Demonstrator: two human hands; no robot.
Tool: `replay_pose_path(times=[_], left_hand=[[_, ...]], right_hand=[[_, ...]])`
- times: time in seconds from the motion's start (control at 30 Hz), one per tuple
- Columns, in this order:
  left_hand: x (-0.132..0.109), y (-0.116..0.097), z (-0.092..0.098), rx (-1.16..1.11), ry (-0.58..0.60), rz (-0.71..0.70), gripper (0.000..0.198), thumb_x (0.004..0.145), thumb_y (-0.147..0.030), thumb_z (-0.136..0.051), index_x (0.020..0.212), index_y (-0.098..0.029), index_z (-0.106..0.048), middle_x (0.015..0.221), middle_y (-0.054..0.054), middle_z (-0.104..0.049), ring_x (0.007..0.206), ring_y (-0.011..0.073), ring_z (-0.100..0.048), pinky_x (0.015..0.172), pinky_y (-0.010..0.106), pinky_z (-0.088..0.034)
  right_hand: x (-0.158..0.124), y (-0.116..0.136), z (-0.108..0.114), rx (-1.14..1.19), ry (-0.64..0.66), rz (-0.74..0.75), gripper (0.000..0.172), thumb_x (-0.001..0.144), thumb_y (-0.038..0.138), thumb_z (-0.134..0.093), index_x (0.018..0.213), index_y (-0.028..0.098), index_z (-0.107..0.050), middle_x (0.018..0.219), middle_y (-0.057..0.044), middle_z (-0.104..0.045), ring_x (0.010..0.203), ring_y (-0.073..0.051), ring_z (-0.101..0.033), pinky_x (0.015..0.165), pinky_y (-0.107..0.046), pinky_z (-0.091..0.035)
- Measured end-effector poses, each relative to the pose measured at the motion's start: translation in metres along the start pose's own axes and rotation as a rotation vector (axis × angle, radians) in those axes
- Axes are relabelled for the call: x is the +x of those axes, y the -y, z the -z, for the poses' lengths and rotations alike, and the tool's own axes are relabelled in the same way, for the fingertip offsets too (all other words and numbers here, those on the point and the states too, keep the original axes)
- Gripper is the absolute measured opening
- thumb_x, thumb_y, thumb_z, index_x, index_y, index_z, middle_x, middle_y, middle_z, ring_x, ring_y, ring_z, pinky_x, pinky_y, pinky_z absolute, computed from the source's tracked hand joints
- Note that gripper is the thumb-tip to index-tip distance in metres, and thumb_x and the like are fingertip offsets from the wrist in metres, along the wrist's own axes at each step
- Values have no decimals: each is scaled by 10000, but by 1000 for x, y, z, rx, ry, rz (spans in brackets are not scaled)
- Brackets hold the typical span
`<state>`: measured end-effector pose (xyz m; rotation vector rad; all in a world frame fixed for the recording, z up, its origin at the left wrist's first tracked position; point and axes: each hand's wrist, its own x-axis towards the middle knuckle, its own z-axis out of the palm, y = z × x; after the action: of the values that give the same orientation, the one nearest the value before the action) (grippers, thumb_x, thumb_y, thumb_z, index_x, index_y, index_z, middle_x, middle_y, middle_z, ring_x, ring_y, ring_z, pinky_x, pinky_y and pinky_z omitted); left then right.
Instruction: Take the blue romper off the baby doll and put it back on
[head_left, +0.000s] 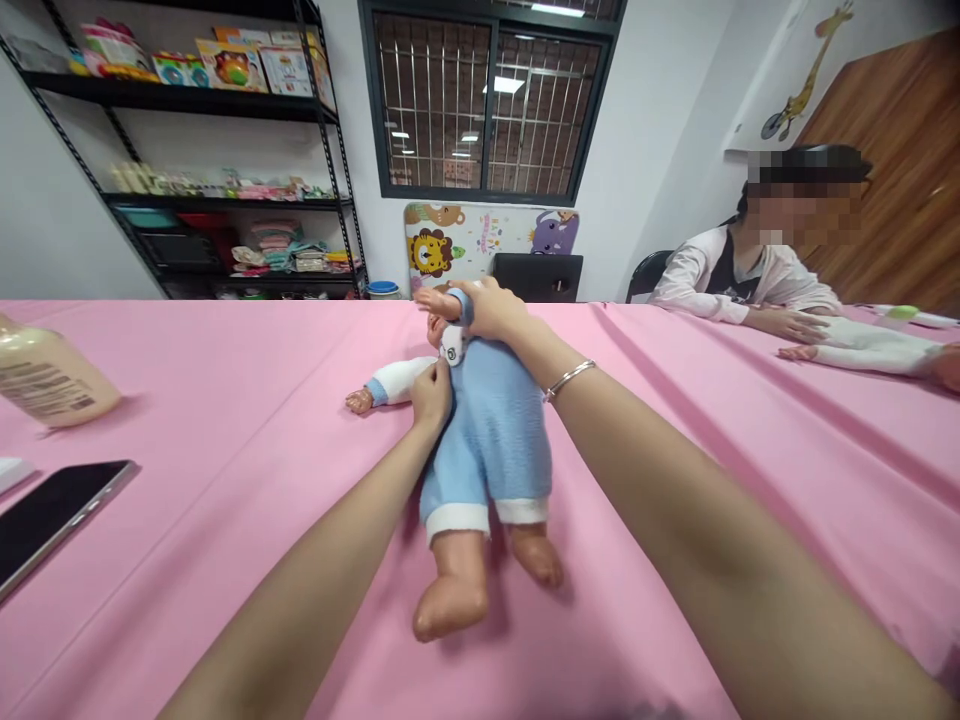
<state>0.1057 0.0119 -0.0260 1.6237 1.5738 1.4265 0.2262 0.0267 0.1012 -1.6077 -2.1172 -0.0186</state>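
Observation:
A baby doll [487,440] in a light blue romper with white cuffs lies on its back on the pink tablecloth [225,400], bare feet toward me. My left hand [433,392] is closed, pinching the romper at the doll's shoulder beside its outstretched arm [379,388]. My right hand [491,310], with a silver bracelet on the wrist, is wrapped round the doll's other arm and holds it raised over the doll's head, which is mostly hidden.
A cream bottle [49,378] lies at the left, and a black phone [52,515] lies near the left edge. Another person [757,275] sits at the right with a second doll [870,348]. Shelves with toys [217,150] stand behind.

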Motion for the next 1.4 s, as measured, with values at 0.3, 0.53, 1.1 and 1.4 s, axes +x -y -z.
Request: replay_pose_path(times=[0.3,0.53,1.1,1.4], left_hand=[[-13,-11,5,555,37,-43,300,852,-357,-377,839,-196,-630,863,115,-659,898,329,-565,817,460,-357],[8,-7,19,135,-103,141,450,833,-336,-447,1265,-226,-394,1188,96,-550,1073,294,-508,888,409,-368],[31,27,55,433,-374,271,176,769,-341,-474,839,-257,-612,877,62,-655,926,292,-550,837,441,-347],[34,30,62,664,-156,252,229,755,-370,-473,829,-243,-649,889,104,-667,900,318,-579,783,431,-375]], right_hand=[[-45,-96,-49,389,-211,-331,602,625,328,-704,1129,137,-437,1040,-92,-535,987,-230,-504,810,-348,-435],[-55,-79,-71,837,-306,-436,594,556,393,-736,1019,149,-455,1009,-69,-566,917,-188,-540,834,-333,-443],[-77,-139,-86,1312,-798,-893,721,640,174,-618,1232,220,-210,1144,-75,-505,748,-120,-598,449,-177,-460],[-84,-145,-95,783,-796,-900,568,677,112,-556,1173,117,-279,923,-61,-577,896,-125,-577,854,-265,-460]])
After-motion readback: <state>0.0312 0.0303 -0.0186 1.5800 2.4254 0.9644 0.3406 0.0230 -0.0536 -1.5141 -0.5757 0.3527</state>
